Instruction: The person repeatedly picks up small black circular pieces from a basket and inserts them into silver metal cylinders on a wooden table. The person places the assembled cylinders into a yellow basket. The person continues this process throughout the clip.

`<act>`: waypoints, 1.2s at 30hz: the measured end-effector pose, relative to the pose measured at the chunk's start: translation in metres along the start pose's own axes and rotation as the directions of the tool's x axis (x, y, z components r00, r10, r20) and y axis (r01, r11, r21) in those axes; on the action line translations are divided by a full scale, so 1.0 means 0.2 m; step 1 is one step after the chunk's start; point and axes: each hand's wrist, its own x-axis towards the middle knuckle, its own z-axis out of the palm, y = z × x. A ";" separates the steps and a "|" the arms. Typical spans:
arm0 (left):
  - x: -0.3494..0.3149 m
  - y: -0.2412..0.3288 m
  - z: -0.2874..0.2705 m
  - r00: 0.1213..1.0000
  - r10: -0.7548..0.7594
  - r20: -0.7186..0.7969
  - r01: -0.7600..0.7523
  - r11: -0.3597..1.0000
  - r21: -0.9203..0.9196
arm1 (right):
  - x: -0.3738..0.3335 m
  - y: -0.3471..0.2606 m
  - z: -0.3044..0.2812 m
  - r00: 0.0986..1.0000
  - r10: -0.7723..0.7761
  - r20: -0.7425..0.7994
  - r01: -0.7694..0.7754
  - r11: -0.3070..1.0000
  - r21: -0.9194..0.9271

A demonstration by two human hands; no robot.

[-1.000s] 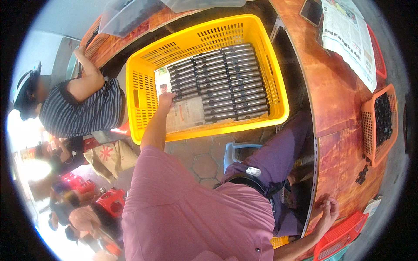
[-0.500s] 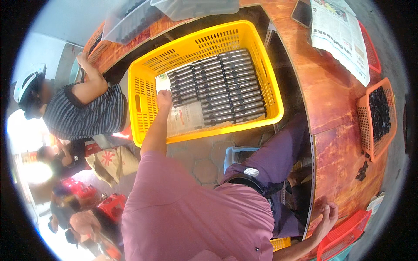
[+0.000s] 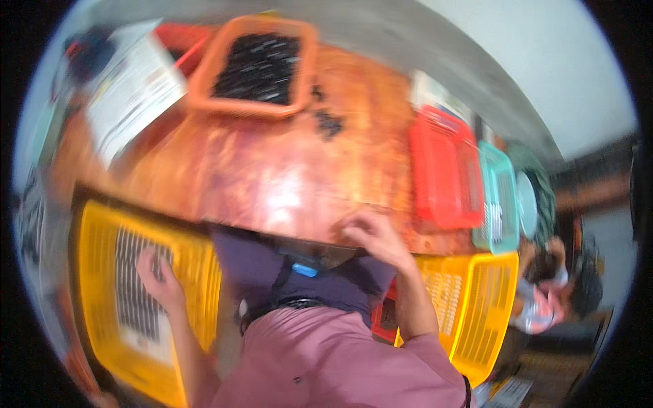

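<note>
My left hand (image 3: 160, 280) is over the yellow plastic basket (image 3: 96, 292) on the left, fingers apart and nothing seen in them. Beneath it, rows of dark metal rods (image 3: 132, 285) lie in the basket, with white paper (image 3: 146, 345) showing at their near end. My right hand (image 3: 374, 234) is at the near edge of the reddish-brown wooden table (image 3: 272, 163), its fingers loosely bent and apart, holding nothing that I can see. The picture is smeared by motion, so finger detail is soft.
An orange basket (image 3: 199, 85) of small black parts (image 3: 258, 68) stands at the back, with loose black parts (image 3: 328, 124) beside it. Newspaper (image 3: 136, 92) lies back left. A red basket (image 3: 445, 170), a teal basket (image 3: 500, 183) and another yellow basket (image 3: 484, 319) are right; a person (image 3: 544, 299) sits beyond.
My view has swung right from the rod basket to the table. My left hand has come off the paper at the rods and now hovers over the basket. My right hand remains by the table edge.
</note>
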 end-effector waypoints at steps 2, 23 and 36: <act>0.08 0.24 0.23 0.980 0.123 0.157 -0.104 0.987 -0.124 | -0.06 -0.01 -0.09 0.999 0.009 0.049 -0.007 0.999 -0.044; 0.29 0.96 0.98 0.770 0.262 0.581 -0.151 0.961 -0.233 | -0.90 0.50 -2.10 0.480 0.258 -0.838 -0.802 0.516 -0.300; 0.29 0.94 0.96 0.779 0.291 0.555 -0.211 0.956 -0.205 | -0.84 0.91 -1.93 0.262 0.561 -0.785 -0.949 0.297 -0.104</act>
